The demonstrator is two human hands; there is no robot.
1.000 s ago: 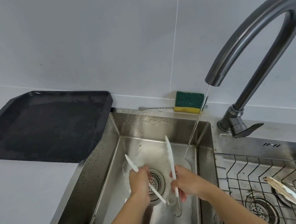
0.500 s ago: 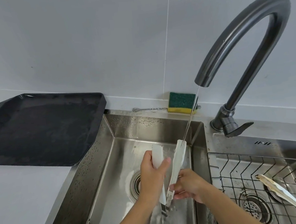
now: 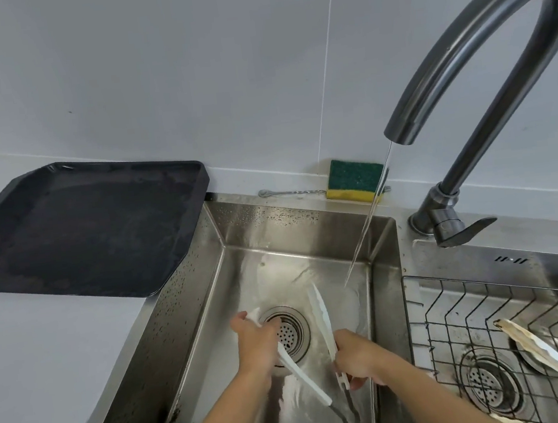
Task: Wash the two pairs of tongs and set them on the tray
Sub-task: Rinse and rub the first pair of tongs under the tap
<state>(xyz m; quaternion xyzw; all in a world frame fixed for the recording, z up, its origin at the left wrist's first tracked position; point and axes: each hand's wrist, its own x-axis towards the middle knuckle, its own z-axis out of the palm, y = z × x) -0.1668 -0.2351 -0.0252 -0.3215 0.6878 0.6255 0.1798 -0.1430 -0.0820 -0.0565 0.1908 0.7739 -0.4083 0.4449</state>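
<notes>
The left hand [image 3: 255, 344] was curled round 1 arm of the white tongs [image 3: 322, 317] near its tip. The right hand [image 3: 359, 363] gripped the other arm low down, so both hands grasped the same pair, spread in a V with the hinge nearest the person. The pair sat low in the sink [image 3: 179, 325], with the drain [image 3: 286, 331] between the hands. The stream [image 3: 360, 247] from the faucet [image 3: 461, 54] fell beyond the right hand, just right of the tip that hand's arm ended in, and seemed to miss the tongs.

The step looked like rinsing and rubbing the 1st pair. To do it well, that tip probably needed carrying right, into the water, with the V open so the inner faces got wet. The left fingers could then rub along their arm from tip to hinge. The hinge likely wanted its own rinse. Wet plastic could slip, so a firm hold seemed wise.

The second tongs [image 3: 539, 346], stained brown, lay on the rack [image 3: 452, 300] right of the right hand, unwashed by the look of them. The tray [image 3: 83, 228] sat beyond and left of the left hand, with no tongs on it. The sponge [image 3: 353, 181] stood beyond both hands.
</notes>
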